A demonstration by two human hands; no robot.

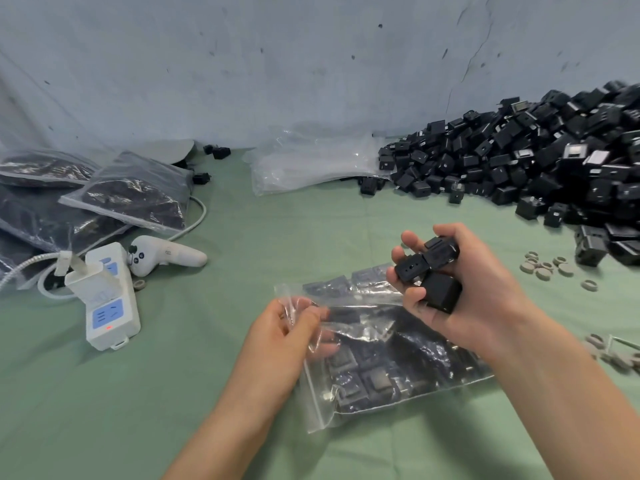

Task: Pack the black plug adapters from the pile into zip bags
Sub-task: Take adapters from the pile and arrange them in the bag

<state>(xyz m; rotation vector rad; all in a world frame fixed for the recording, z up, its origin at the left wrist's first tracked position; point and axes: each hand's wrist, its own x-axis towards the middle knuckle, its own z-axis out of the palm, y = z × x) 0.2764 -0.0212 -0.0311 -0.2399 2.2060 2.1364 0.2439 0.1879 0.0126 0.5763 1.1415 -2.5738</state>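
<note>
Several black plug adapters (427, 268) are gripped in the right hand (460, 289), above the far edge of the part-filled zip bag (398, 362). The left hand (287, 327) pinches the bag mouth, holding it up. That mouth lies left of the held adapters and slightly nearer the person.

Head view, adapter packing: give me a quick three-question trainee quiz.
1. True or false: the right hand holds several black cube-shaped plastic plug adapters.
2. Multiple choice: the left hand A) hangs idle, B) pinches the mouth of the clear plastic zip bag, C) grips an adapter.
3. Fill in: the pile of loose adapters lies on the person's ____ side.

Key: 1 true; 2 B; 3 right.
</note>
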